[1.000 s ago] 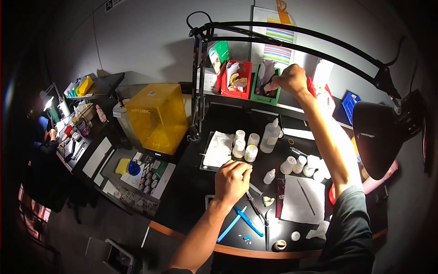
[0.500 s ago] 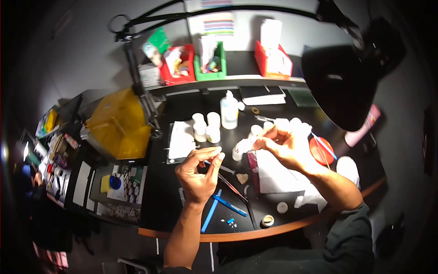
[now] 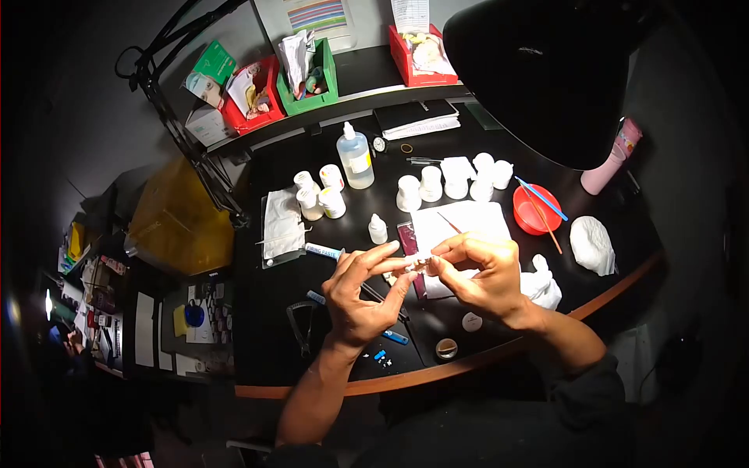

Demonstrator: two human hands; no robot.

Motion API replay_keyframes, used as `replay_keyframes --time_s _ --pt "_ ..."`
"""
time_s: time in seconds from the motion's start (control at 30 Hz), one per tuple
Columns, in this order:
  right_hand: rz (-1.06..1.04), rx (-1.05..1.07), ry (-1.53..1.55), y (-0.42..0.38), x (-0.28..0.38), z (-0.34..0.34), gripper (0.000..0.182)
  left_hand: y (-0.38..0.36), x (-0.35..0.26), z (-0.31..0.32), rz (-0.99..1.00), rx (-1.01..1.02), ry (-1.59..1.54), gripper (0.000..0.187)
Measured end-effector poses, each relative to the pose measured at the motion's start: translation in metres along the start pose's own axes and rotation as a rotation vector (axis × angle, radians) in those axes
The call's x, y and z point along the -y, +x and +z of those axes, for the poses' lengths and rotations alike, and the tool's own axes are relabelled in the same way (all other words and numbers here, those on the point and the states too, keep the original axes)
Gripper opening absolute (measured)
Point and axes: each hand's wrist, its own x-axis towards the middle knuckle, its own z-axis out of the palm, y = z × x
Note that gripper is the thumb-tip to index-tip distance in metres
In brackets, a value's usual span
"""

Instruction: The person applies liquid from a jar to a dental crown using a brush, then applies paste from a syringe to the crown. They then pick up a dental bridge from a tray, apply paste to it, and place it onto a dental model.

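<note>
My left hand point(image 3: 363, 296) and my right hand point(image 3: 484, 273) meet over the middle of the desk. Between their fingertips is a small whitish dental piece point(image 3: 419, 264) with tooth-like lumps, partly hidden by the fingers. The left thumb and fingers close on its left side; the right thumb and index finger pinch its right end. Beneath the hands lie a white pad point(image 3: 476, 221) and a dark red strip point(image 3: 408, 238). A syringe labelled firing paste point(image 3: 321, 250) lies just behind my left hand. A small white dropper bottle point(image 3: 378, 229) stands behind the held piece.
Several white jars point(image 3: 431, 185) stand behind the pad. A clear squeeze bottle point(image 3: 356, 160) is farther back. At right are a red bowl point(image 3: 524, 214) with brushes across it and crumpled white tissue point(image 3: 591, 246). A black lamp point(image 3: 538, 86) hangs overhead. Calipers point(image 3: 301, 326) lie at left.
My hands, apart before, have come together at the dental piece. My left hand has moved right beside my right hand. The head view has shifted and tilted.
</note>
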Motion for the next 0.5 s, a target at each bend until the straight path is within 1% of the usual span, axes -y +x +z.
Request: replay_keyframes --time_s 0.2,0.37,0.5 --pt "-0.083 -0.047 -0.053 -0.003 0.005 0.004 0.007 0.001 0.002 0.005 0.065 -0.024 0.064 0.041" --pt "-0.098 -0.062 -0.055 -0.001 0.008 0.009 0.006 0.000 0.000 0.007 0.066 -0.044 0.076 0.031" --pt "-0.090 -0.056 -0.056 -0.001 0.009 0.012 0.006 0.000 0.003 0.010 0.110 -0.064 0.091 0.026"
